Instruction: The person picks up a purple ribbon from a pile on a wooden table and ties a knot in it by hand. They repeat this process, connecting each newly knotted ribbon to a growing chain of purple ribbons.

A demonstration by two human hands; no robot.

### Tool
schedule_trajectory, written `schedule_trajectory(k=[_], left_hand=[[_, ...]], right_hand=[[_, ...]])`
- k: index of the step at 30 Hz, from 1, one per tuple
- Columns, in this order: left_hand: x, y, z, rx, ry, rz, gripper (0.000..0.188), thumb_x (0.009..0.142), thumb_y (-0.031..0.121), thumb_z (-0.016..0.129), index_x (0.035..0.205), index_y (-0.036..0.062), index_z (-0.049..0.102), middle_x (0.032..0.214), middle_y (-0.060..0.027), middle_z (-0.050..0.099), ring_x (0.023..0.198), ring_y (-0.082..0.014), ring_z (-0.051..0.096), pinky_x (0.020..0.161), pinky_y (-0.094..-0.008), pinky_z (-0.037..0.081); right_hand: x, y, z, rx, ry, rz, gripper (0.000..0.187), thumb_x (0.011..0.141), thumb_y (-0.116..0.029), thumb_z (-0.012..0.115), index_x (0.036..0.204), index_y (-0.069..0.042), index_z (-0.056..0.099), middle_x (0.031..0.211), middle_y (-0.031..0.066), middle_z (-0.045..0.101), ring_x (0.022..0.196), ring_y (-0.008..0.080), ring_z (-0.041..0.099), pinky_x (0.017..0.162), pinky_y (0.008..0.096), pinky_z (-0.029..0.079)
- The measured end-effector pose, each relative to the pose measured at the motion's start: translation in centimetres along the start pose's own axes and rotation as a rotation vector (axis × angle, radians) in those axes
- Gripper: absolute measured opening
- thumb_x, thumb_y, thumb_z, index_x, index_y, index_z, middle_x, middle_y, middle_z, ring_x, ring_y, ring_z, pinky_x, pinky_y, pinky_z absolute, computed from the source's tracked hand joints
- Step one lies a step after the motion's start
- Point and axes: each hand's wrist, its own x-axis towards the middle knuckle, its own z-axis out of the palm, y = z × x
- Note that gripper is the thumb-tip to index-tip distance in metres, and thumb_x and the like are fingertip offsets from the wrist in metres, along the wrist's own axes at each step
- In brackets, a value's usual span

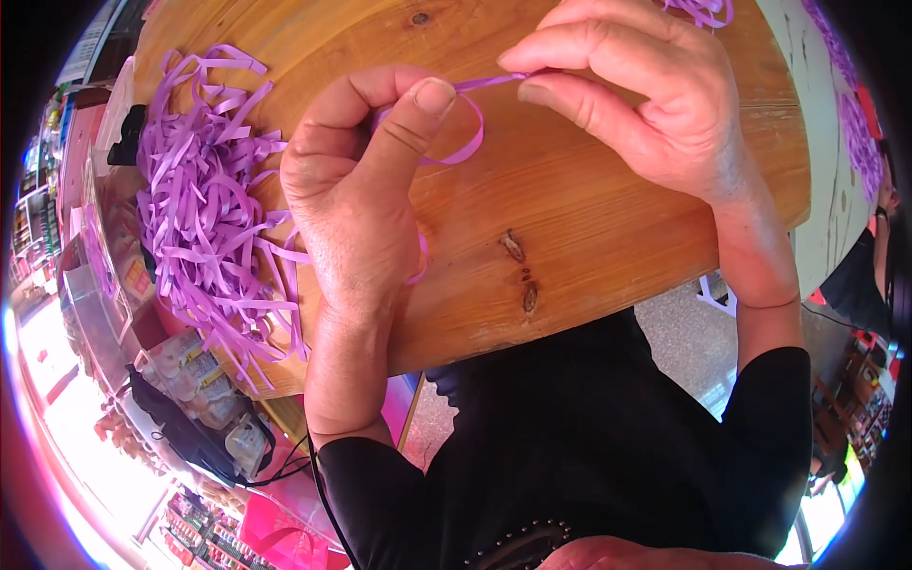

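A narrow purple ribbon is stretched between my hands above the wooden table. My left hand is closed, its thumb pressing the ribbon against the curled fingers. A loop of the ribbon hangs below that grip, and part of it passes behind my wrist. To the right, my right hand pinches the ribbon's other end between thumb and fingertips. A large tangled heap of cut purple ribbon strips lies at the table's left side, beside my left forearm.
The wooden table has a curved edge near my body. More purple ribbons lie at the far right, and others rest on a white surface beyond it. Bags and packets stand left of the table.
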Motion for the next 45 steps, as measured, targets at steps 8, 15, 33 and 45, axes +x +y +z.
schedule_trajectory(k=[8, 15, 33, 45], left_hand=[[0.0, -0.2, 0.2, -0.072, 0.002, -0.073, 0.009, 0.083, 0.003, 0.067, 0.090, -0.0011, 0.064, 0.077, -0.0034, 0.065, 0.070, -0.0078, 0.058, 0.066, -0.0199, 0.046], [-0.5, -0.1, 1.1, 0.005, -0.016, -0.027, 0.006, 0.082, -0.001, 0.067, 0.088, -0.0006, 0.063, 0.077, -0.0004, 0.062, 0.068, -0.0057, 0.055, 0.064, -0.0180, 0.045], [0.5, -1.2, -0.4, 0.445, -0.231, 0.268, 0.018, 0.082, 0.002, 0.067, 0.099, -0.0017, 0.063, 0.079, 0.0006, 0.062, 0.073, -0.0050, 0.056, 0.067, -0.0192, 0.047], [-0.2, 2.0, -5.5, 0.427, -0.021, 0.016, 0.015, 0.081, 0.003, 0.068, 0.095, -0.0021, 0.065, 0.078, -0.0005, 0.064, 0.071, -0.0048, 0.057, 0.063, -0.0187, 0.046]], right_hand=[[-0.2, 0.9, 0.1, 0.099, 0.039, -0.036, 0.037, 0.075, -0.010, 0.074, 0.109, -0.003, 0.063, 0.087, 0.0095, 0.063, 0.075, 0.0240, 0.061, 0.064, 0.0306, 0.049], [-0.2, -0.1, -0.5, -0.074, -0.046, -0.101, 0.030, 0.073, -0.006, 0.074, 0.101, -0.002, 0.065, 0.085, 0.0096, 0.063, 0.075, 0.0224, 0.061, 0.065, 0.0310, 0.048], [-0.6, 4.0, 1.0, 0.171, 0.342, 0.014, 0.006, 0.087, -0.002, 0.060, 0.092, 0.000, 0.064, 0.082, 0.0033, 0.062, 0.074, 0.0115, 0.056, 0.070, 0.0200, 0.044], [-1.5, 10.0, -8.6, 0.962, 0.894, 0.028, 0.011, 0.089, 0.003, 0.052, 0.095, 0.007, 0.060, 0.094, 0.0160, 0.061, 0.090, 0.0238, 0.055, 0.091, 0.0445, 0.039]])
